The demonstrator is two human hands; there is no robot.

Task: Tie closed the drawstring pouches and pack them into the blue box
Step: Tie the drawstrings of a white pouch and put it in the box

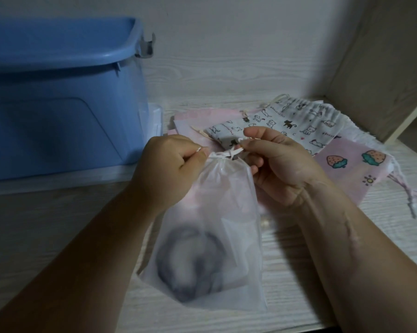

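Your blue box (58,104) stands at the back left of the table (322,260), against the pale wood-grain wall (226,44). Mid-table, your left hand (171,164) and right hand (282,164) each pinch the drawstring (220,155) at the gathered neck of the translucent pouch (209,236). A cat-print pouch (298,121) and a strawberry pouch (361,169) lie toward the back right corner, beside a beige panel (382,68).

**Head view.** A single view is given, taken from a wide-angle camera worn on the head and directed forward and down onto the table (289,296). The left hand (164,169) and right hand (282,169) are seen at close range near the middle of the frame, with the white pouch (209,212) just below them. Both forearms are admitted from the lower edge. The blue box (58,116) is framed at upper left, the wall (226,44) along the top.
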